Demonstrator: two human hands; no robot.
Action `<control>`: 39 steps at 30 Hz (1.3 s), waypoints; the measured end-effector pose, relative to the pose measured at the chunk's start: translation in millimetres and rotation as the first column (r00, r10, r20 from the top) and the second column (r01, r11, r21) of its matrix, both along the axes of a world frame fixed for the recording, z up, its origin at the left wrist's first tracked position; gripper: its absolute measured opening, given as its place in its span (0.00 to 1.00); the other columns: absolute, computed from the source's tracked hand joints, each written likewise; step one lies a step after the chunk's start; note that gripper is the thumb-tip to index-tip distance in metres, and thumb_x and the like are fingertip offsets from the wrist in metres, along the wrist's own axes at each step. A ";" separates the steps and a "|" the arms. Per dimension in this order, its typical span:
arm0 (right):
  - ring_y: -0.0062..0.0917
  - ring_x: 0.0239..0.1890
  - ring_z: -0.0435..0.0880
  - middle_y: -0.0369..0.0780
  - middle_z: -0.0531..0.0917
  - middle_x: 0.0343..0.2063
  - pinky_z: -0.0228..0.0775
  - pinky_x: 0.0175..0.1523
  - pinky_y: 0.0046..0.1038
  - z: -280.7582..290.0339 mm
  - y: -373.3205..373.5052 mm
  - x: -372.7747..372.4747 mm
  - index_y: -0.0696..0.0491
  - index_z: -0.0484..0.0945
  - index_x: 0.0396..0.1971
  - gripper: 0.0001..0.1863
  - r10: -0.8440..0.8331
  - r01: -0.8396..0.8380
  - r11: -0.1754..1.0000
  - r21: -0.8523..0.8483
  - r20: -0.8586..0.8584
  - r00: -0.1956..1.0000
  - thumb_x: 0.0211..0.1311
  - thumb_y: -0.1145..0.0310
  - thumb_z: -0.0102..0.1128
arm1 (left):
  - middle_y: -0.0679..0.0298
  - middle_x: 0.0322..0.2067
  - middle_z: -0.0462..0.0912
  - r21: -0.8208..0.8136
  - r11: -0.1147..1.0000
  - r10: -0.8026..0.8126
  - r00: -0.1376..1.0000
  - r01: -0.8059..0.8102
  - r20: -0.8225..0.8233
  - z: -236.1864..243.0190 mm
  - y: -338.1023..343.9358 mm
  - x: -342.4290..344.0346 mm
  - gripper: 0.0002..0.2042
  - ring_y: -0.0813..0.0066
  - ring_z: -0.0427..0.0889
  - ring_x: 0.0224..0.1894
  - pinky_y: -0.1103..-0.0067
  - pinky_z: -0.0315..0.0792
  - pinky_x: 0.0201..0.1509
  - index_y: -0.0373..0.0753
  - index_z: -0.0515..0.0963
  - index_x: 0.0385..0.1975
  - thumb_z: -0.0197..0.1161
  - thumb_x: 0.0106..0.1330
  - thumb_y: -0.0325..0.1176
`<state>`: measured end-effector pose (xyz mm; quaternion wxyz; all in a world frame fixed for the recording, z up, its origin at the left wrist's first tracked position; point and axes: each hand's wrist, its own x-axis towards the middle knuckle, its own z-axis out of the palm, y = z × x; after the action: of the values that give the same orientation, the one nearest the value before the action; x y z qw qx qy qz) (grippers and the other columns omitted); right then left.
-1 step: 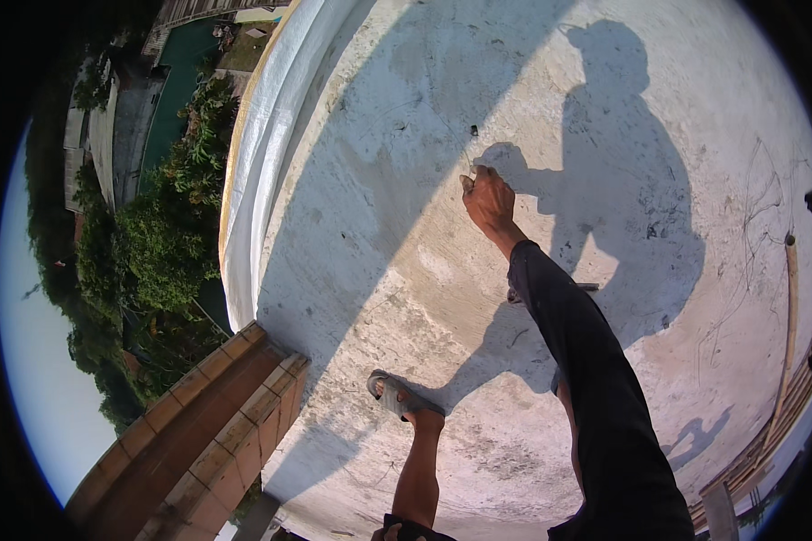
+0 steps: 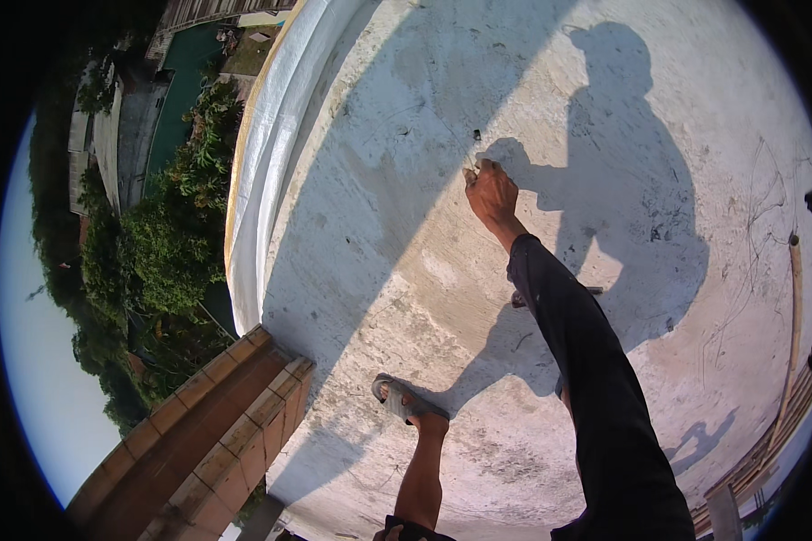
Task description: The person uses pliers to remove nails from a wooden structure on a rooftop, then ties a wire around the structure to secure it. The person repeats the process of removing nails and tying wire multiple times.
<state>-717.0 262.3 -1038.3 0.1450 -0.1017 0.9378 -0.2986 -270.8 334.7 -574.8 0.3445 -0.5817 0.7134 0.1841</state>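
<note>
My right hand reaches forward, low over the pale concrete surface, at the edge between sunlight and shadow. Its thumb and fingers are drawn together in a pinch. Whatever lies between the fingertips is too small to make out. Just beyond the fingers is a small dark chip. Beneath my dark right sleeve lies a dark, narrow tool-like object, mostly hidden by the arm. Of my left hand, only a sliver shows at the lower edge, beside my knee; its fingers are hidden.
My sandalled foot is planted left of centre. A tiled ledge stands at lower left, and silvery sheeting lines the left edge, with trees far below. Thin wires and a bamboo pole lie at right.
The whole scene has shifted slightly to the right in the picture. My right hand keeps nearly the same place over the concrete, still pinched.
</note>
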 end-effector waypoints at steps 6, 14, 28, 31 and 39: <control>0.36 0.34 0.88 0.47 0.83 0.34 0.81 0.35 0.33 -43.9 -36.0 -39.6 0.58 0.79 0.38 0.11 0.047 -0.019 0.979 0.205 -0.136 0.990 0.59 0.68 0.63 | 0.50 0.59 0.72 -0.127 0.990 -0.060 0.998 0.057 -0.019 -10.5 1.5 -20.7 0.26 0.45 0.71 0.61 0.57 0.66 0.65 0.45 0.72 0.60 0.66 0.61 0.39; 0.31 0.25 0.86 0.42 0.81 0.25 0.77 0.28 0.32 -57.8 -16.9 -32.4 0.58 0.78 0.31 0.07 0.262 -0.210 0.953 0.216 -0.251 0.932 0.61 0.69 0.58 | 0.49 0.58 0.73 -0.058 0.997 -0.039 0.996 0.043 0.079 -10.4 16.6 -8.9 0.24 0.45 0.69 0.61 0.54 0.64 0.65 0.45 0.74 0.58 0.66 0.61 0.40; 0.22 0.20 0.79 0.41 0.81 0.20 0.69 0.25 0.26 264.7 220.5 186.6 0.65 0.80 0.34 0.09 0.516 0.142 0.850 -0.508 0.856 -0.028 0.62 0.73 0.60 | 0.45 0.52 0.78 0.389 0.695 -0.137 0.642 0.605 -0.754 -121.1 -6.8 -143.9 0.21 0.57 0.77 0.57 0.67 0.72 0.55 0.32 0.69 0.62 0.56 0.69 0.23; 0.19 0.20 0.79 0.39 0.82 0.22 0.72 0.24 0.23 264.0 259.5 169.5 0.64 0.81 0.36 0.10 0.519 0.354 0.815 -0.459 0.850 -0.093 0.66 0.71 0.62 | 0.47 0.45 0.80 0.467 0.730 0.085 0.611 0.499 -0.787 -118.3 22.6 -153.3 0.19 0.65 0.82 0.40 0.81 0.75 0.40 0.29 0.71 0.60 0.57 0.69 0.21; 0.30 0.26 0.82 0.47 0.84 0.32 0.75 0.28 0.31 42.9 423.3 58.8 0.65 0.58 0.69 0.42 -0.900 0.883 0.375 0.283 0.338 0.274 0.62 0.61 0.69 | 0.62 0.35 0.81 0.435 0.875 0.134 0.758 0.212 -0.638 -116.1 41.6 -167.8 0.14 0.81 0.75 0.29 0.83 0.68 0.32 0.30 0.78 0.50 0.58 0.73 0.33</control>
<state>-658.2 685.7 -995.4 0.1622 0.5129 0.7783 -0.3239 -438.6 376.3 -690.9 0.2126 -0.3607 0.7311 0.5387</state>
